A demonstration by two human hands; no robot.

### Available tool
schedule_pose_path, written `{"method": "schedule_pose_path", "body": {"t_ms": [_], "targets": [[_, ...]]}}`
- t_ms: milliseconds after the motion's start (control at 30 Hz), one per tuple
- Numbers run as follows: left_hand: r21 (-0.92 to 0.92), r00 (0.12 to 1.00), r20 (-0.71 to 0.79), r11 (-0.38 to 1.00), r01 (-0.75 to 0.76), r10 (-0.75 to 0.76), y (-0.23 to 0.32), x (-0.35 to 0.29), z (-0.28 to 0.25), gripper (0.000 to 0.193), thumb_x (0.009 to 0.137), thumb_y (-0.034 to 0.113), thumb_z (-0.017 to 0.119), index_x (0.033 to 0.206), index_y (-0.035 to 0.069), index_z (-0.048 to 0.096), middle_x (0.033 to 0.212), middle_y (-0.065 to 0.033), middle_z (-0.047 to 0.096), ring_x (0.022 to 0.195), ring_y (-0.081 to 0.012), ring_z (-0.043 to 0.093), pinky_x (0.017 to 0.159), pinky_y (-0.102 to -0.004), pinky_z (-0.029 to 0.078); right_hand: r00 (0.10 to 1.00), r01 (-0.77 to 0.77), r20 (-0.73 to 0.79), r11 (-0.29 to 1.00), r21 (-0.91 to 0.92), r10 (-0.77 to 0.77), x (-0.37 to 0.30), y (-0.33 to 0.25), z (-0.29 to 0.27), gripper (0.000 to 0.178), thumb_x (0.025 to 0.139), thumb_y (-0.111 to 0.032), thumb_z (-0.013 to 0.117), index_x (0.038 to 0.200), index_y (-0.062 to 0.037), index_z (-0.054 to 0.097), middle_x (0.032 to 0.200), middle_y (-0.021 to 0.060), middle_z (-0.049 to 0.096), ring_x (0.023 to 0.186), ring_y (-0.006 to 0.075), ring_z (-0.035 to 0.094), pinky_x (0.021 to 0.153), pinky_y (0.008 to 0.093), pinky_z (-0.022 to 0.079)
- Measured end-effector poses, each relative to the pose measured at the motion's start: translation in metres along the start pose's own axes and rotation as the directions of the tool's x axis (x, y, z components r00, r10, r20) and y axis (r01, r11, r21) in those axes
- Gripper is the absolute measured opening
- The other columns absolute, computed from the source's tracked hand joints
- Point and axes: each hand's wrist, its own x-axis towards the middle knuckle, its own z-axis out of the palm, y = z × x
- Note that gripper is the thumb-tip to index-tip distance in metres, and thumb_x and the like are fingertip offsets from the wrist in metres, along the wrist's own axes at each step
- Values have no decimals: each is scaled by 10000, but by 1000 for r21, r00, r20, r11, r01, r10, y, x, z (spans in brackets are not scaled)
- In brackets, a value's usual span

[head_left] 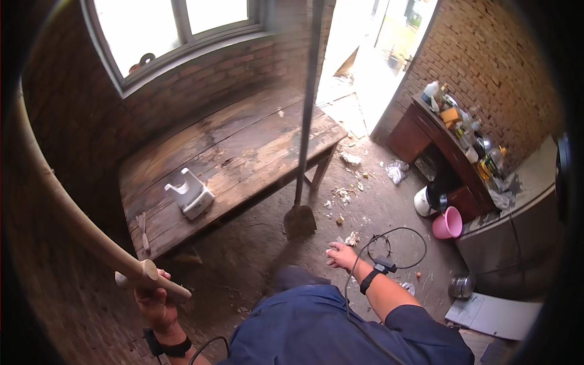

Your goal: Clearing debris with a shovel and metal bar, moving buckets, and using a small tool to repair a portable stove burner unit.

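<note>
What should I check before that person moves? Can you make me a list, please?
1. Left hand gripping the wooden pole at its crosspiece: ok, fingers wrapped around it.
2. Right hand free: ok, I see nothing held in it.
3. Black cable away from the right arm: not ok, it appears to cross near the wrist.
4. Shovel standing firmly: cannot tell, its shaft runs out of view.
5. Floor swept: not ok, pale scraps lie about.
6. White piece on the table: ok, though near the front edge.
</note>
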Motion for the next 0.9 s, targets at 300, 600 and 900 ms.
{"method": "schedule_pose_path", "body": {"t_ms": [300,600,900], "targets": [[73,855,508,994,82,-108,-26,-29,176,395,745,95,694,1103,-30,587,978,-132,624,907,-218,614,797,-339,508,990,137,-60,967,213,-127,-44,42,-97,573,884,-253,617,1367,-26,407,1083,137,617,760,159,650,614,276,525],[337,478,714,849,406,-512,-131,-84,424,544,770,266,739,1167,-43,532,1005,-105,622,881,-165,603,762,-292,486,928,267,-346,899,347,-142,-109,96,-272,520,877,-271,648,1300,-21,477,990,125,650,722,142,640,614,262,511],[372,165,698,550,748,-696,-262,-96,576,376,871,166,639,1177,-16,519,979,-76,624,855,-143,601,768,-286,486,809,494,-445,854,161,-384,-123,9,-333,618,814,-285,736,1325,-73,461,1072,146,630,890,200,662,755,312,536]]}}
